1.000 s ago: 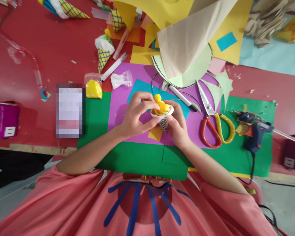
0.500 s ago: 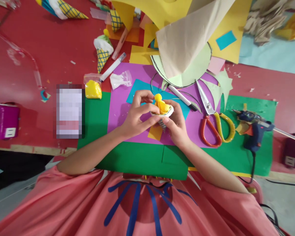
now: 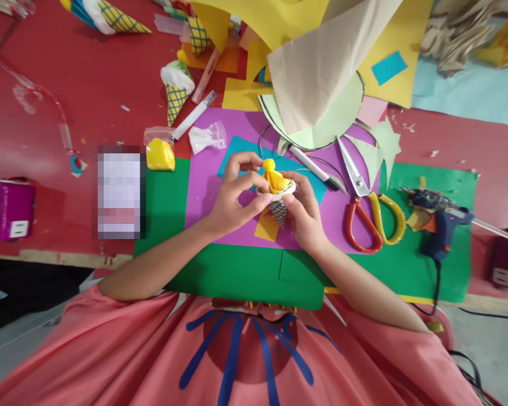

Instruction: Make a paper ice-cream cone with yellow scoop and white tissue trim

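Observation:
Between my two hands is a small paper ice cream cone (image 3: 278, 212) with a dark crosshatch pattern, its point turned down. A white clay rim (image 3: 275, 196) runs round its top, and yellow clay (image 3: 276, 181) with a small ball on it rises from the middle. My left hand (image 3: 240, 197) pinches the rim from the left, its thumb in front and fingers curled beside the yellow clay. On the other side, my right hand (image 3: 303, 211) grips the rim with its thumb in front; its other fingers are partly hidden behind the cone.
Red-and-yellow-handled scissors (image 3: 364, 211) and a capped marker (image 3: 315, 168) lie to the right, with a blue glue gun (image 3: 442, 225) beyond. To the left are a bag of yellow clay (image 3: 161, 154) and a bag of white clay (image 3: 207, 137). Another decorated cone (image 3: 176, 93) lies further back.
The cone has shifted slightly left and tilted, so more of its patterned side shows. My right thumb has moved up onto the rim, and both hands still hold the cone.

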`<state>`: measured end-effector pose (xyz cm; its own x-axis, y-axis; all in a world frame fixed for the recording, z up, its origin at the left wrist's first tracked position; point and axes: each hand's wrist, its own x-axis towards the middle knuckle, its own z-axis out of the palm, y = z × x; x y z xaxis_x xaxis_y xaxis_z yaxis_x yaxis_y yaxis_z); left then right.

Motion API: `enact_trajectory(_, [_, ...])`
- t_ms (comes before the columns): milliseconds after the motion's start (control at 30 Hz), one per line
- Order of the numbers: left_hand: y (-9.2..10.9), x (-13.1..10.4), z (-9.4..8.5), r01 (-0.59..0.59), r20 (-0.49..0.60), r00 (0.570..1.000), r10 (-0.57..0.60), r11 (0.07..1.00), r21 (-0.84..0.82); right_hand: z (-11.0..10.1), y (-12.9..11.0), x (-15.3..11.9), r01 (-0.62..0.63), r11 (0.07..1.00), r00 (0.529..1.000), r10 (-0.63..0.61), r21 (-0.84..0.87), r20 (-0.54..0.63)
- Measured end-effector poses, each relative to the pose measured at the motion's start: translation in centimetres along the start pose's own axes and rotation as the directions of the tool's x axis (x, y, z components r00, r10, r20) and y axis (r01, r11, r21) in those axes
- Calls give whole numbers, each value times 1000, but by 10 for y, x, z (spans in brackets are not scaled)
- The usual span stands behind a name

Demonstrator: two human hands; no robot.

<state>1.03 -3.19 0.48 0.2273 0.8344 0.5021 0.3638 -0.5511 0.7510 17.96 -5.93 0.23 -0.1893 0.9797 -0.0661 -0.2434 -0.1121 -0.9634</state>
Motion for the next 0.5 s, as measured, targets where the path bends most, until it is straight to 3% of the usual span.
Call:
enact_trajectory(333, [6,0,0,6,41,999,-9,998,59,2,-5,-1,26,990,998,-35,-142,-56])
enact_trajectory(500, [2,0,0,19,-3,1000,-19,1000,3,1,-6,-2,37,992,999,-40,-122,-29])
